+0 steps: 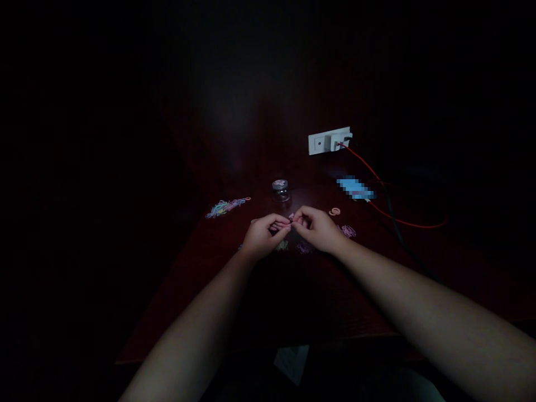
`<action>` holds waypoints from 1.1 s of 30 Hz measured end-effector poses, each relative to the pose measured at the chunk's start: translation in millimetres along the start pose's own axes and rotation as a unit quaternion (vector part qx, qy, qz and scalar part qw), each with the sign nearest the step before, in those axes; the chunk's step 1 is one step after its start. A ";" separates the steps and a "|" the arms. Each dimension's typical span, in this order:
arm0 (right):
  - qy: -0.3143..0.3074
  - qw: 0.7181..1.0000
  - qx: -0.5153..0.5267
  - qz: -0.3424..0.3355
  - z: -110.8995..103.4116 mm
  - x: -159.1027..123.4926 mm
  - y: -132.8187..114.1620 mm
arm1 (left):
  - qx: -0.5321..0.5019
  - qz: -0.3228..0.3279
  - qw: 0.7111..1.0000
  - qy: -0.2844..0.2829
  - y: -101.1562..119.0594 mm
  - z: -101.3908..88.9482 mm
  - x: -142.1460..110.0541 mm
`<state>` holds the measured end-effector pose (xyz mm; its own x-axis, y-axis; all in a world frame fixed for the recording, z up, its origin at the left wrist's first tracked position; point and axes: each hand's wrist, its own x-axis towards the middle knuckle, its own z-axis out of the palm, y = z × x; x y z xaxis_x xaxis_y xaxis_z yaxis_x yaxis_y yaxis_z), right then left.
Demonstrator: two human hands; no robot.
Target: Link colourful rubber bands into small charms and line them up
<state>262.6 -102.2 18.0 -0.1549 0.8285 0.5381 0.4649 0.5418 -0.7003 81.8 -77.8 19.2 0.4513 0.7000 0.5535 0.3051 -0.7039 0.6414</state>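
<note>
My left hand [264, 234] and my right hand [316, 226] meet over a dark red table [201, 268], fingertips pinched together on a tiny dark object [290, 220] that I cannot make out. Small pastel loops lie under and beside the hands: a greenish one [282, 245], purple ones [305, 247] and a pinkish cluster [347, 230]. A pink ring [334, 211] lies just past my right hand. A strand of several coloured loops [226, 206] stretches out at the left.
A small glass jar [280, 190] stands behind the hands. A white wall socket [329, 140] holds a charger, and its red cable [389, 218] runs to a phone [355, 188] at the right. The room is very dark. A pale scrap [292, 362] lies below the table edge.
</note>
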 end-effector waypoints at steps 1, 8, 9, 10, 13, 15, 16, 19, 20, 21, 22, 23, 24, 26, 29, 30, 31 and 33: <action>0.000 1.000 -0.004 0.000 -0.2 0.0 -0.5 | -0.003 0.001 1.000 0.001 0.5 0.0 0.0; 0.001 1.000 -0.009 0.003 -1.2 -0.2 -4.7 | -0.008 0.000 1.000 0.007 2.1 -0.4 0.0; 0.001 1.000 -0.009 0.001 -1.3 -0.2 -4.7 | -0.006 0.001 1.000 0.008 1.8 -0.3 0.1; 0.000 1.000 -0.009 -0.002 -1.4 -0.3 -4.6 | -0.005 0.000 1.000 0.009 1.4 -0.2 0.1; 0.001 1.000 -0.013 -0.014 -1.6 -0.7 -3.8 | -0.005 -0.001 1.000 0.013 -0.4 0.1 0.4; 0.003 1.000 -0.016 -0.021 -1.4 -0.7 -3.1 | -0.005 -0.003 1.000 0.014 -1.7 0.3 0.6; 0.005 1.000 -0.017 -0.023 -1.2 -0.6 -2.8 | -0.004 -0.005 1.000 0.015 -2.3 0.3 0.6; 0.006 1.000 -0.017 -0.023 -0.8 -0.2 -2.1 | 0.000 -0.012 1.000 0.005 -3.8 0.6 0.7; 0.006 1.000 -0.017 -0.023 -0.8 -0.1 -2.0 | 0.002 -0.014 1.000 -0.005 -4.1 0.6 0.6; 0.006 1.000 -0.017 -0.023 -0.7 0.0 -1.9 | 0.003 -0.015 1.000 -0.015 -4.2 0.7 0.6; 0.006 1.000 -0.018 -0.023 -0.7 0.0 -1.9 | 0.005 -0.016 1.000 -0.024 -4.1 0.7 0.6; 0.007 1.000 -0.019 -0.022 -0.7 0.0 -1.8 | 0.008 -0.016 0.999 -0.030 -3.7 0.6 0.5; 0.009 1.000 -0.019 -0.021 -0.6 0.0 -1.7 | 0.011 -0.015 0.999 -0.032 -3.2 0.3 0.5; 0.009 1.000 -0.020 -0.019 -0.3 0.1 -1.1 | 0.020 -0.014 0.999 -0.028 -2.0 -0.5 0.3; 0.009 0.999 -0.023 -0.021 0.4 0.4 0.0 | 0.028 -0.010 0.999 -0.020 -0.8 -1.8 -0.1; 0.011 0.999 -0.025 -0.022 0.5 0.6 0.3 | 0.028 -0.010 0.999 -0.017 -0.9 -2.1 -0.2; 0.012 0.999 -0.026 -0.022 0.5 0.7 0.5 | 0.028 -0.010 0.999 -0.014 -1.2 -2.2 -0.3; 0.012 0.999 -0.028 -0.022 0.3 0.8 0.5 | 0.030 -0.011 0.999 -0.010 -2.3 -2.1 -0.4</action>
<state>262.4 -101.2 18.0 -0.1549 0.8005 0.5789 0.5060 0.5676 -0.6495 79.2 -76.2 18.6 0.4601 0.7128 0.5294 0.3645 -0.6953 0.6194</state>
